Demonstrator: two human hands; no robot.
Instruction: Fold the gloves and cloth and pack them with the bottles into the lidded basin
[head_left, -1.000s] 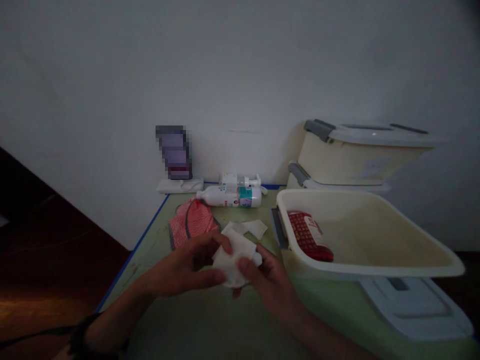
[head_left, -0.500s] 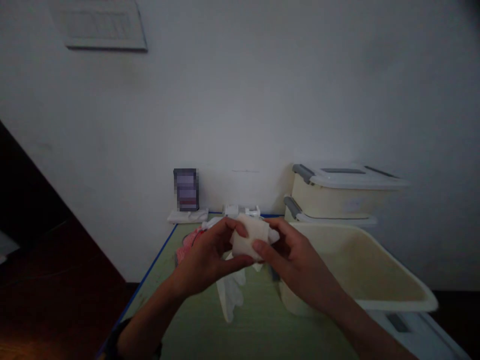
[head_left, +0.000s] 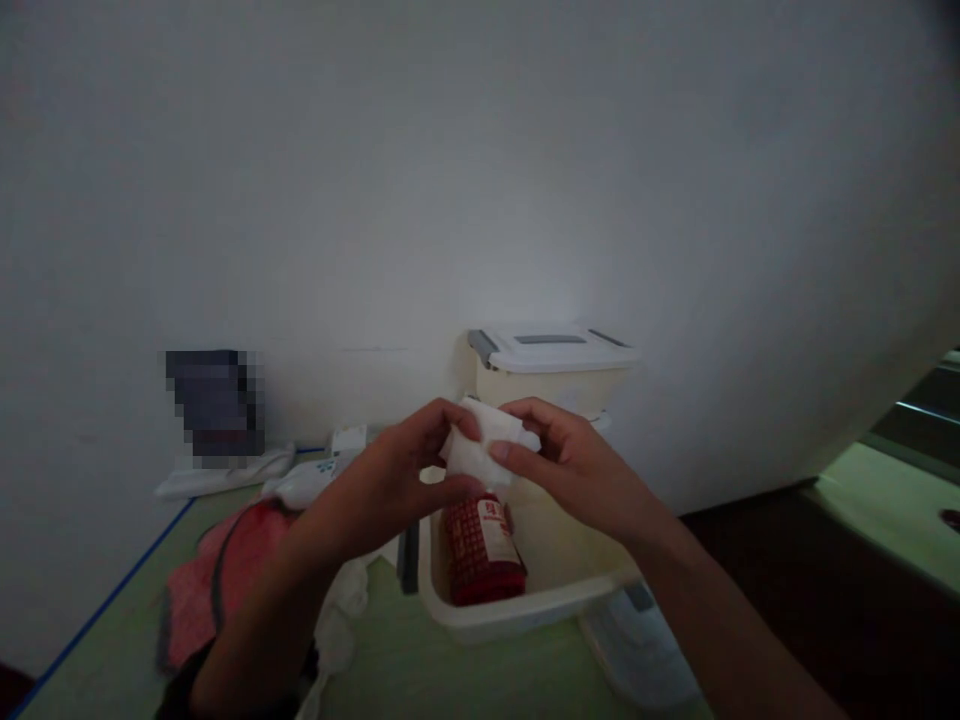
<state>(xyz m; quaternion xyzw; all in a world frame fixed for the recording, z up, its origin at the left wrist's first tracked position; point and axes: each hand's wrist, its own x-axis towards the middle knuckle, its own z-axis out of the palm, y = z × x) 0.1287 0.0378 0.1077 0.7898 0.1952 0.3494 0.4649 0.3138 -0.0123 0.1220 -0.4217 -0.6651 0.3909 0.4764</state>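
Observation:
Both hands hold a small folded white cloth (head_left: 484,445), soft-looking and squarish; whether it is fabric or paper I cannot tell. My left hand (head_left: 412,470) pinches its left side between thumb and fingers. On the right side, my right hand (head_left: 562,455) grips it with the thumb pressed on its face. The bundle hangs above the open cream bin (head_left: 525,605). Inside that bin, just below my hands, lies a red patterned packet (head_left: 484,560) with a pale label. My wrists and forearms hide part of the table.
A pink cloth with dark edging (head_left: 240,560) lies at the left, beside a white bottle (head_left: 300,485) and crumpled white gloves (head_left: 337,620). Lidded boxes (head_left: 555,355) stand stacked against the wall. A blurred screen (head_left: 217,405) stands at back left; a pale lid (head_left: 637,650) lies by the bin.
My view has swung to the right. The hands, still gripping the folded white cloth, have moved from over the table to over the open bin.

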